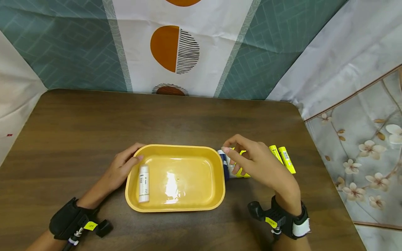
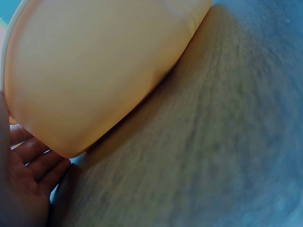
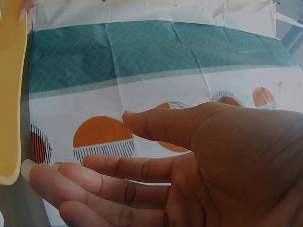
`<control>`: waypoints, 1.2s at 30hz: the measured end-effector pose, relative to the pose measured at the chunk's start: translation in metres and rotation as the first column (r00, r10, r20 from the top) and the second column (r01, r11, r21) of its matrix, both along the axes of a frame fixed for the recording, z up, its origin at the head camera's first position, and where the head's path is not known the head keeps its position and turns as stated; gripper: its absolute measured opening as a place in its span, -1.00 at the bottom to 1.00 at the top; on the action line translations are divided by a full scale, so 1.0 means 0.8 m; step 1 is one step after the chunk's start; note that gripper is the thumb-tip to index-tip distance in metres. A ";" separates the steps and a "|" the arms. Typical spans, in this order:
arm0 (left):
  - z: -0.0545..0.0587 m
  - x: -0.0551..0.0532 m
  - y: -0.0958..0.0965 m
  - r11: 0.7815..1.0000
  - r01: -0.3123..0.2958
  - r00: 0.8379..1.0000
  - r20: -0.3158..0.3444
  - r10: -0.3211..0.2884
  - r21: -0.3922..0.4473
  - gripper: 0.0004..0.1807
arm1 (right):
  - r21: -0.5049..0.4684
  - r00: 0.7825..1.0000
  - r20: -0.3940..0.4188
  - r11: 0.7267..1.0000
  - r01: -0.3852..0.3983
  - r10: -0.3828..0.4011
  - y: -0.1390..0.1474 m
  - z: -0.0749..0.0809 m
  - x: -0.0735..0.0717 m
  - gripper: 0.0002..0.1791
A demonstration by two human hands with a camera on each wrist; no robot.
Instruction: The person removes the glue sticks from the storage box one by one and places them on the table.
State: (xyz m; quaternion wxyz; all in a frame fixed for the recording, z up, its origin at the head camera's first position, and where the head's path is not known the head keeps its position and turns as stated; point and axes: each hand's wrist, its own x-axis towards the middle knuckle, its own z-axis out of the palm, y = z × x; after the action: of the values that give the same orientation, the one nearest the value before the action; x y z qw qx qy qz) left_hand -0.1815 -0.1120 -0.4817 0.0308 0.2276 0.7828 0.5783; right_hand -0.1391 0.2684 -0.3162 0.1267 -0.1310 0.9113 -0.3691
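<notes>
A yellow plastic tray (image 1: 194, 181) lies on the wooden table. My left hand (image 1: 120, 169) holds its left rim, the thumb over the edge and the fingers along the outside wall; the left wrist view shows those fingers (image 2: 35, 158) by the tray's corner. Inside the tray, near that side, is a white glue stick (image 1: 144, 184). My right hand (image 1: 255, 162) hovers just right of the tray, its fingers loosely bent and nothing between them. Partly hidden beneath it are a dark blue and white tube-shaped item (image 1: 224, 165) and something yellow (image 1: 242, 172).
Two yellow sticks (image 1: 287, 160) with labels lie on the table right of my right hand. A patterned teal and white cloth (image 1: 132, 45) hangs beyond the table's far edge, and a floral curtain (image 1: 367, 167) hangs at the right.
</notes>
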 end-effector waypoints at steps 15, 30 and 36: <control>0.002 0.001 -0.002 1.000 -0.008 1.000 0.005 0.008 0.005 -0.69 | 0.051 0.997 -0.059 0.997 -0.049 0.052 -0.021 -0.003 0.000 -0.75; 0.000 0.002 -0.002 1.000 -0.004 1.000 -0.008 0.004 0.000 -0.69 | 0.043 0.994 -0.018 0.993 -0.107 0.108 -0.061 -0.006 -0.006 -0.63; -0.002 0.001 -0.001 1.000 -0.008 1.000 -0.004 0.008 -0.013 -0.70 | 0.087 0.990 -0.018 0.986 -0.140 0.142 -0.082 -0.014 -0.010 -0.65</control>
State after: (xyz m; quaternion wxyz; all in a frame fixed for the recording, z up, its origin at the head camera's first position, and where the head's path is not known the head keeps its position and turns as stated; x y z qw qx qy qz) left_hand -0.1807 -0.1128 -0.4830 0.0284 0.2251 0.7877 0.5727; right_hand -0.1470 0.2029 -0.3276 0.1469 -0.1938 0.9162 -0.3185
